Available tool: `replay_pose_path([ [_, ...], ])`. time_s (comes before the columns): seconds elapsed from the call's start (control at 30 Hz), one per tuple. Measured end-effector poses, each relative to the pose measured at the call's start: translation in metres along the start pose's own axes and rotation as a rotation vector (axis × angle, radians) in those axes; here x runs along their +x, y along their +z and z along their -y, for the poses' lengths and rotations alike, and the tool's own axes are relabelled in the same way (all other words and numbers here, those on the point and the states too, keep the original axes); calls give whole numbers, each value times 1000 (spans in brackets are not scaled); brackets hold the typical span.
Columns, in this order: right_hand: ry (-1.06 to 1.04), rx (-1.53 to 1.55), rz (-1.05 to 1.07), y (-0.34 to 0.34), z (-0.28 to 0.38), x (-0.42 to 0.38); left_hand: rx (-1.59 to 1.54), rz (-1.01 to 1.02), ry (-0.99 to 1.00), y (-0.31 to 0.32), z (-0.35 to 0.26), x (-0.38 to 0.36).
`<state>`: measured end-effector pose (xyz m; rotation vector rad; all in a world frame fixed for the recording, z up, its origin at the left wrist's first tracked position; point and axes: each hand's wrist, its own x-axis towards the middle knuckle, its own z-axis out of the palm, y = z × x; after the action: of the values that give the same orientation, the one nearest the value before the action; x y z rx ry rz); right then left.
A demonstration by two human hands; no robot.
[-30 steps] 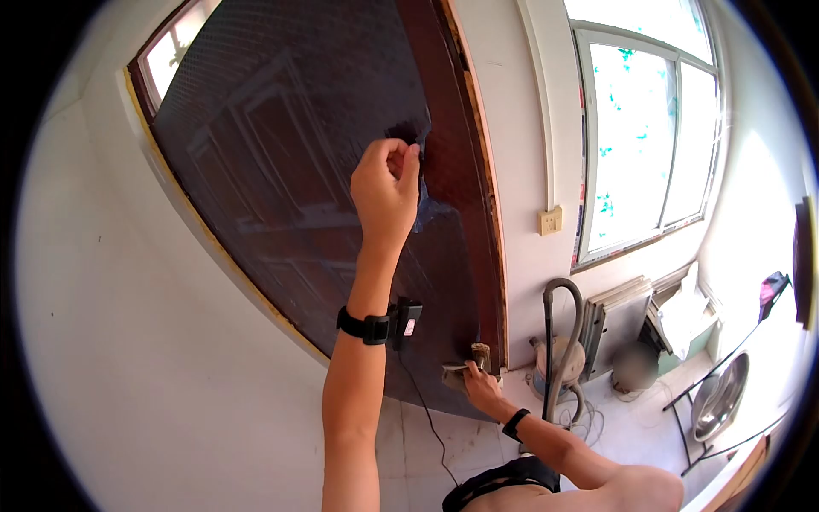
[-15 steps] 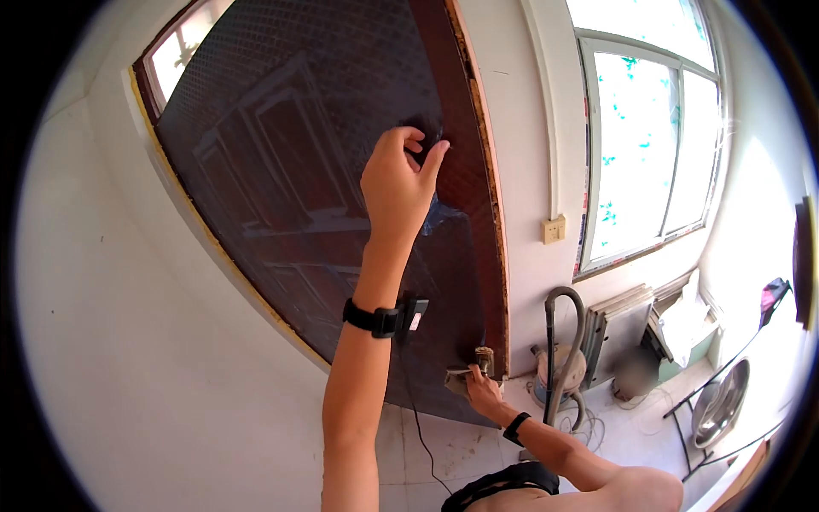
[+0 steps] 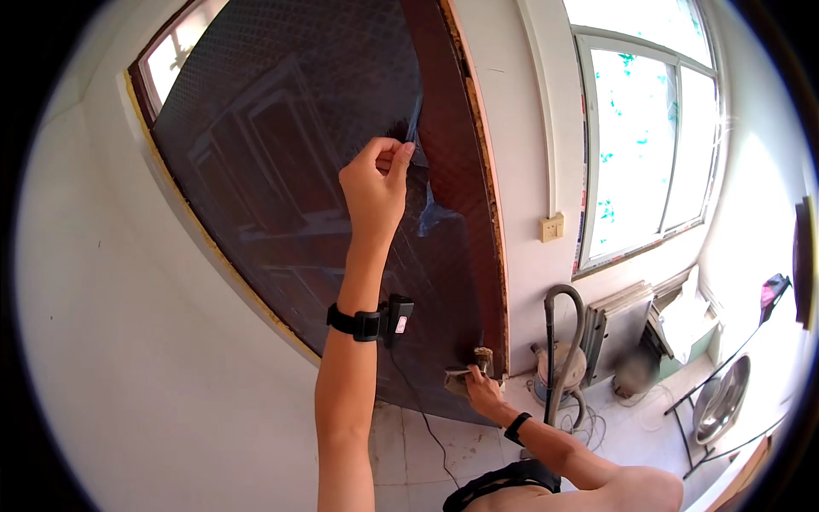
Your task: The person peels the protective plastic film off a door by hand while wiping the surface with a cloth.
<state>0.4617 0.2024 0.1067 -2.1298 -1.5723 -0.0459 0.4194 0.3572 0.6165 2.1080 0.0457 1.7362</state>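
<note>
A dark brown door [image 3: 299, 196] with panel shapes is covered by thin bluish film [image 3: 437, 213], torn along its right part, where bare reddish-brown surface [image 3: 465, 162] shows. My left hand [image 3: 380, 175] pinches the loose film edge at the upper middle, thumb against fingers. A black strap with a small black device is around that wrist. Lower right, my right hand [image 3: 484, 394] is closed at the door handle [image 3: 484, 357], with a greyish piece [image 3: 458, 381] beside its fingers; what exactly it grips is hard to make out.
White walls stand on both sides. At the right are a socket [image 3: 553, 228], a window [image 3: 636, 154], a vacuum cleaner with hose [image 3: 559, 367], stacked panels [image 3: 621, 328] and a metal basin on a black frame [image 3: 722, 403]. A black cable runs down to the tiled floor.
My left hand has moved left and slightly down, and the film has peeled back leftward with it, baring more reddish-brown surface. My right hand has hardly moved.
</note>
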Motion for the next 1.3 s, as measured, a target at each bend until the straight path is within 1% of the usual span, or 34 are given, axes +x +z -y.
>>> replay_pose_path([
  [0.03, 2, -7, -2, -1, 0, -1, -116, 20, -108, -1, -1, -1],
  [0.07, -1, -8, -1, -3, 1, 0, -114, 18, -108, -2, -2, -1],
  [0.13, 3, 15, -19, -3, 1, 0, -293, 70, -184, -4, -2, 0],
  [0.17, 4, 16, -19, -3, 1, 0, -293, 71, -185, -6, -2, -1],
  [0.23, -4, 9, -33, -4, 0, 0, -339, 69, -259, -9, -1, -1],
  [0.37, -26, 34, -77, -3, 0, 2, -384, 94, -259, -14, 5, -3],
  [0.43, 10, 34, -37, -1, 0, 1, -331, 52, -184, -14, 3, -1],
  [0.47, 10, 35, -42, -1, 0, 1, -332, 54, -179, -12, 0, 2],
  [0.53, 18, 40, -32, 2, 0, 1, -99, -24, -25, -8, -20, 13],
  [0.57, 14, 39, -42, 3, 0, 1, -99, -26, -15, -6, -28, 20],
  [0.63, 20, 46, -25, 2, 1, 0, 292, -19, 101, 1, -41, 39],
  [0.67, 14, 41, -17, 2, 1, 0, 338, -14, 99, 6, -45, 46],
  [0.7, 12, 39, -22, 2, 1, 1, 338, -17, 104, 7, -42, 54],
  [0.77, -4, 32, -2, 2, -2, -1, 289, 110, 175, 8, -35, 63],
  [0.8, -5, 28, -7, 1, -4, -1, 287, 105, 179, 8, -32, 63],
  [0.87, -6, 19, 7, 0, -4, -1, 179, 57, 190, 6, -25, 61],
  [1.0, -13, 43, -18, 2, -5, 1, 179, 30, 202, -7, -21, 62],
  [1.1, 23, 49, -4, 0, -2, 1, 168, 8, 215, -15, -10, 57],
  [1.17, 23, 63, 7, -2, -4, 1, 79, 47, 18, -19, -7, 53],
  [1.3, -8, 68, -22, -1, -6, 4, 78, 22, -32, -16, -29, 59],
])
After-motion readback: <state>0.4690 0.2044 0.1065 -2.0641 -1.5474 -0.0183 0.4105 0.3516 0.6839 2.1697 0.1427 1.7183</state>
